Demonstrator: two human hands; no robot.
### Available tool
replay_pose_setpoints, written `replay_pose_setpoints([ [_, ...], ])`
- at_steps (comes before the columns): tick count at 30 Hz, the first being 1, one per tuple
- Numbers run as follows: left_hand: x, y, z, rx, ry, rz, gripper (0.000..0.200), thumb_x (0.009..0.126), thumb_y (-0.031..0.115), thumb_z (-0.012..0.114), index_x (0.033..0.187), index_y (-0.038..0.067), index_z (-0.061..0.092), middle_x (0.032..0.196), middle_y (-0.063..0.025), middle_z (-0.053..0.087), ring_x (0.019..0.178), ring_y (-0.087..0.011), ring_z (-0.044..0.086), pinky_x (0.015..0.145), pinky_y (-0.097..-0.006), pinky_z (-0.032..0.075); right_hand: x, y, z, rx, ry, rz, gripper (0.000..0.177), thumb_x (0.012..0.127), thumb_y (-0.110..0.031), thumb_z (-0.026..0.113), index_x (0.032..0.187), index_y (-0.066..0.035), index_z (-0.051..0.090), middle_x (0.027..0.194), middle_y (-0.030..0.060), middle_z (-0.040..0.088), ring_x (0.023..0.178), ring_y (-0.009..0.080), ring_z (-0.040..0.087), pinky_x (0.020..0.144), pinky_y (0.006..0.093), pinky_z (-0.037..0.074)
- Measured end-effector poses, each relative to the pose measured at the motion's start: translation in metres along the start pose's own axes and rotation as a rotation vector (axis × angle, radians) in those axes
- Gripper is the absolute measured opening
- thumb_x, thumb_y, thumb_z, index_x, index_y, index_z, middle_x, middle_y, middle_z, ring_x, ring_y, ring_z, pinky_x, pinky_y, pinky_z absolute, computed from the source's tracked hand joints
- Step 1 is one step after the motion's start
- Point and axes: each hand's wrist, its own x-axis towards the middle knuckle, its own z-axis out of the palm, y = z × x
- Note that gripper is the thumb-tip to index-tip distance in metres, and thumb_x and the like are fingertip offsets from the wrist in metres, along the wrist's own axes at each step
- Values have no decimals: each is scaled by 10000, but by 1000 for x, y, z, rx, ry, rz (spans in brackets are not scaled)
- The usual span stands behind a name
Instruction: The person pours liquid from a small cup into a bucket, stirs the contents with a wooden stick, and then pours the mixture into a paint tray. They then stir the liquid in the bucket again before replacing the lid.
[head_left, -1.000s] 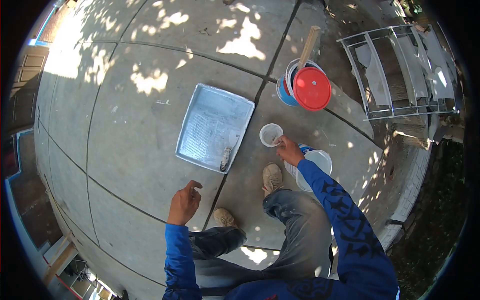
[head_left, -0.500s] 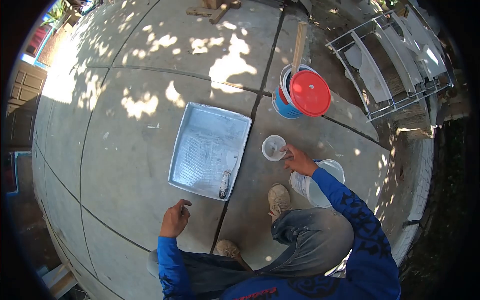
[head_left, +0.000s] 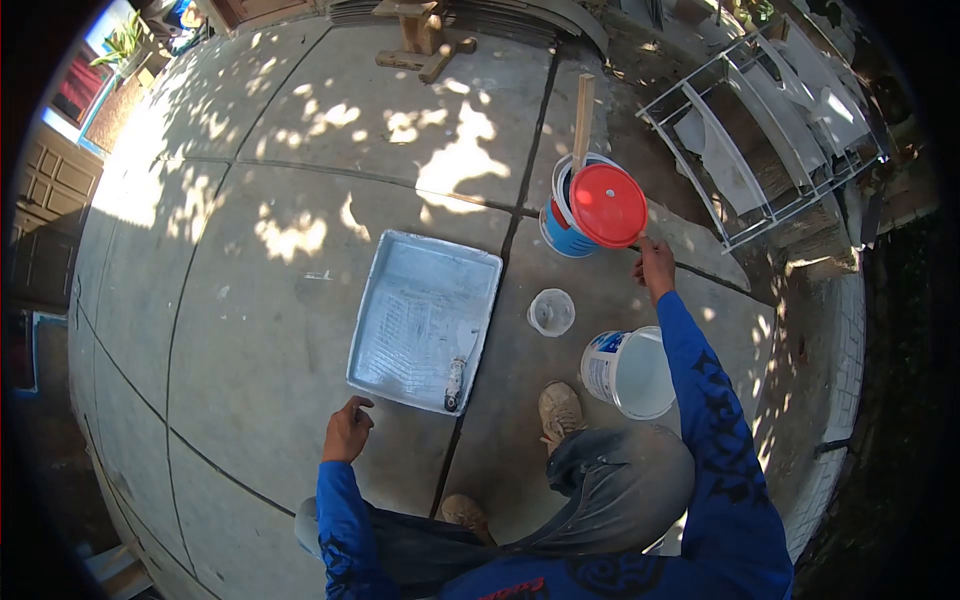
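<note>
My right hand [head_left: 655, 268] is at the lower right edge of a red lid [head_left: 608, 205], its fingers closed against the rim. The lid leans on a blue and white paint bucket [head_left: 565, 237], from which a wooden stick [head_left: 583, 120] rises. Below stands a small white cup [head_left: 551, 312], and a white bucket [head_left: 640, 372] lies tilted under my right forearm. My left hand [head_left: 347, 430] hovers empty, fingers loosely apart, near the lower left corner of a paint tray [head_left: 425, 320]. A small roller [head_left: 454, 384] rests in the tray's lower right corner.
A metal rack [head_left: 765, 130] with pale sheets stands at the upper right. At the top is a wooden stand [head_left: 420, 45]. My shoes [head_left: 560, 410] and bent knee are at the bottom centre. A wooden door [head_left: 55, 185] is on the far left.
My right hand has left the small cup and moved up and right to the red lid. My left hand stays near the tray. The view has shifted slightly.
</note>
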Motion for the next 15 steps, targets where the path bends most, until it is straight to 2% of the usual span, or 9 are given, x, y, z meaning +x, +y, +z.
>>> replay_pose_setpoints([
  [2,1,-6,5,-28,0,9,269,825,50,540,1075,2,623,755,-150,695,729,-241,686,723,-346,522,15,-3,-4,45,88,139,407,934,-441,602,957,-38,548,684,59,586,504,143,592,417,276,449],
  [3,3,-9,6,-25,1,10,269,825,50,540,1075,2,623,755,-150,695,729,-241,686,723,-346,522,20,-3,-3,49,88,140,407,934,-441,602,957,-38,548,684,59,586,504,143,592,417,276,449],
  [5,3,-13,6,-29,-11,-11,274,826,56,537,1080,-1,622,756,-143,695,732,-236,685,730,-339,523,30,4,-2,129,-16,185,372,928,-407,621,936,-40,559,703,57,585,495,130,562,408,262,424],
  [6,4,-13,6,-28,-14,-11,274,826,56,537,1080,-1,622,756,-143,695,732,-236,685,730,-339,523,35,11,-1,129,-14,187,372,928,-407,621,936,-40,559,703,57,585,495,130,562,408,262,424],
  [8,8,-11,5,-42,-8,-15,273,825,47,533,1077,-5,624,756,-140,693,732,-236,685,730,-335,524,38,21,-3,71,-61,110,321,931,-406,622,929,-87,596,687,2,556,535,103,550,472,260,435],
  [12,17,-12,15,-36,7,30,246,835,48,551,1065,18,634,746,-143,684,716,-262,686,708,-355,521,35,22,-2,137,-92,159,307,922,-388,639,898,-85,602,701,6,576,535,102,546,477,259,437],
  [15,22,-11,19,-51,11,47,243,832,47,558,1061,22,637,740,-140,681,706,-258,681,700,-355,519,33,16,-2,143,-78,160,302,926,-328,641,877,-32,603,710,40,608,521,118,561,438,260,422],
])
